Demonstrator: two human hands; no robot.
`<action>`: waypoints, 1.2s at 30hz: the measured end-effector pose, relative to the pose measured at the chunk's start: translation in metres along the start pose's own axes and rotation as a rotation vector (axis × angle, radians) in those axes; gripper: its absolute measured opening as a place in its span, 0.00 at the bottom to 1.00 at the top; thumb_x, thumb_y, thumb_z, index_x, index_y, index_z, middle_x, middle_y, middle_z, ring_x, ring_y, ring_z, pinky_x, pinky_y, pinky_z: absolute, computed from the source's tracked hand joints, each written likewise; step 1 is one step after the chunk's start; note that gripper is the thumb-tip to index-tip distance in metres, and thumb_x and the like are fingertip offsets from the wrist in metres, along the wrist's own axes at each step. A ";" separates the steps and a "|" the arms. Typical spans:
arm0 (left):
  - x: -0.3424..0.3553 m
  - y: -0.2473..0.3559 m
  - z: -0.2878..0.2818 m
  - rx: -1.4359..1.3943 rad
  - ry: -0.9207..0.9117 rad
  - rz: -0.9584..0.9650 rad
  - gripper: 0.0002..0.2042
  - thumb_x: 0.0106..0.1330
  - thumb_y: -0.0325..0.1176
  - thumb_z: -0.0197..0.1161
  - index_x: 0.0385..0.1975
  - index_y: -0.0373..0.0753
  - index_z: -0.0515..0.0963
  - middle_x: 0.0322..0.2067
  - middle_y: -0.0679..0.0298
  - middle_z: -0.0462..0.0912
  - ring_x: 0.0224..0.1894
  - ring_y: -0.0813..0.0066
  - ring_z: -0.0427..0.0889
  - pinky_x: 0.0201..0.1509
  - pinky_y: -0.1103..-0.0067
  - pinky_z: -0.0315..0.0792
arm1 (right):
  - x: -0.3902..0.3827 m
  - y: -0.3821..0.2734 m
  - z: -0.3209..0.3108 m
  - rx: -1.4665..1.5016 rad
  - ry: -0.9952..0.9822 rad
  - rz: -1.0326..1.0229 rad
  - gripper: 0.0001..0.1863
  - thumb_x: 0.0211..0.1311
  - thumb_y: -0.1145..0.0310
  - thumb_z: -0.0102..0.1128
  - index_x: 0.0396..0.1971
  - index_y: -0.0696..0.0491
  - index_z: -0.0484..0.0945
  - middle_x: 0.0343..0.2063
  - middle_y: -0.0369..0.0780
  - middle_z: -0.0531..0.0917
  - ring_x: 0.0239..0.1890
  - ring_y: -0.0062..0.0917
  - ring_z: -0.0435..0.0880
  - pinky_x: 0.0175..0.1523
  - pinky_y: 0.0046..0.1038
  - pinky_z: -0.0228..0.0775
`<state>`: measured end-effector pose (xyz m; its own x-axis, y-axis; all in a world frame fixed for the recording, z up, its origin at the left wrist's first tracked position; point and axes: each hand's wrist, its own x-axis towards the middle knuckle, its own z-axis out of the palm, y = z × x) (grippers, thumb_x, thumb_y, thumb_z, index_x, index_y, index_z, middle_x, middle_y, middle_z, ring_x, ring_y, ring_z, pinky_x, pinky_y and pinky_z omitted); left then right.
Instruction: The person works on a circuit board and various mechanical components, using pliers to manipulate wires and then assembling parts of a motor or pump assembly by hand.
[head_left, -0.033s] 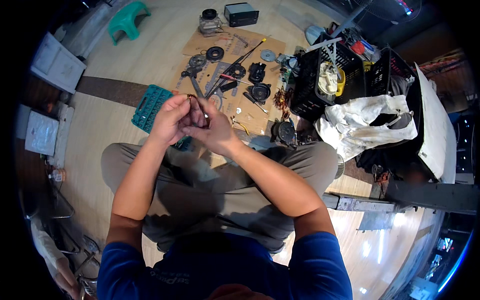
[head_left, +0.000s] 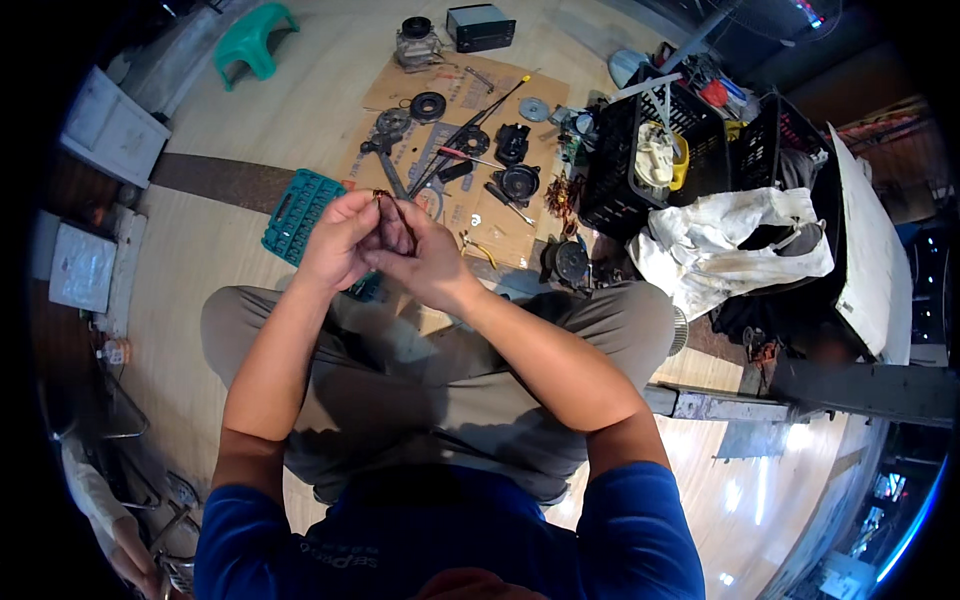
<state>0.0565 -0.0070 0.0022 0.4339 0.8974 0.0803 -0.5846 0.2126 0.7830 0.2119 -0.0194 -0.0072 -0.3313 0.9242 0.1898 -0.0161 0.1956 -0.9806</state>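
In front of my lap both hands meet, fingers curled toward each other. My left hand (head_left: 338,238) pinches a small copper-coloured piece (head_left: 380,196), probably wire, at its fingertips. Against it, my right hand (head_left: 428,262) is closed with its thumb pointing inward. Whatever lies between its fingers is hidden by the hand. Just beyond is a cardboard sheet (head_left: 505,235) bearing loose mechanical parts: a black ring-shaped pulley (head_left: 428,107), a round black housing (head_left: 519,183), a red-handled screwdriver (head_left: 468,157) and yellow-handled pliers (head_left: 482,250).
A teal tool case (head_left: 290,222) lies left of the cardboard. Black crates (head_left: 610,190) stand to the right, with a white cloth (head_left: 690,250) draped near them. Copper wire (head_left: 563,200) is bundled at the cardboard's right edge. Farther off are a green stool (head_left: 250,45) and a compressor-like part (head_left: 416,45).
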 end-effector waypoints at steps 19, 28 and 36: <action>-0.004 0.031 0.016 0.646 0.012 -0.048 0.10 0.67 0.31 0.53 0.34 0.28 0.77 0.33 0.60 0.82 0.38 0.76 0.80 0.45 0.80 0.73 | 0.002 0.000 0.008 -0.001 0.044 0.094 0.16 0.52 0.74 0.64 0.42 0.57 0.74 0.32 0.34 0.79 0.35 0.14 0.75 0.42 0.20 0.69; -0.006 0.031 0.021 0.597 0.053 -0.044 0.07 0.65 0.28 0.55 0.32 0.30 0.75 0.32 0.62 0.81 0.36 0.77 0.79 0.45 0.81 0.73 | 0.001 -0.013 0.006 0.009 0.073 0.035 0.17 0.51 0.71 0.65 0.41 0.57 0.74 0.32 0.39 0.80 0.35 0.20 0.78 0.42 0.24 0.71; -0.007 0.034 0.029 0.604 0.064 -0.073 0.07 0.63 0.27 0.56 0.30 0.29 0.77 0.30 0.63 0.81 0.35 0.78 0.79 0.44 0.81 0.72 | -0.003 -0.019 0.009 0.025 0.117 0.112 0.18 0.50 0.70 0.65 0.42 0.58 0.73 0.31 0.39 0.80 0.34 0.20 0.78 0.40 0.25 0.72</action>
<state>0.0529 -0.0170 0.0461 0.4054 0.9141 -0.0090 -0.0551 0.0342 0.9979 0.2044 -0.0293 0.0098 -0.2199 0.9720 0.0824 -0.0089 0.0825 -0.9966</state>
